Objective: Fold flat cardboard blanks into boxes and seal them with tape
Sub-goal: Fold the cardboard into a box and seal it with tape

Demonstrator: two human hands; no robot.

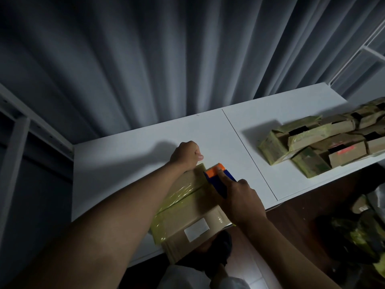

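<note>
A brown cardboard box [193, 215] with yellowish tape along its top seam and a white label lies on the white table [129, 155], overhanging the near edge. My left hand [186, 154] reaches over the box's far end and holds that end with curled fingers. My right hand [242, 198] grips a blue and orange tape dispenser [217, 174], its orange toothed head resting on the box's far top edge, close beside the left hand.
A heap of taped cardboard boxes [325, 142] lies on the right part of the table. Grey curtains [166, 59] hang right behind the table. A white metal rack [16, 130] stands at the left. Bags with more packages [362, 230] sit on the floor at the right.
</note>
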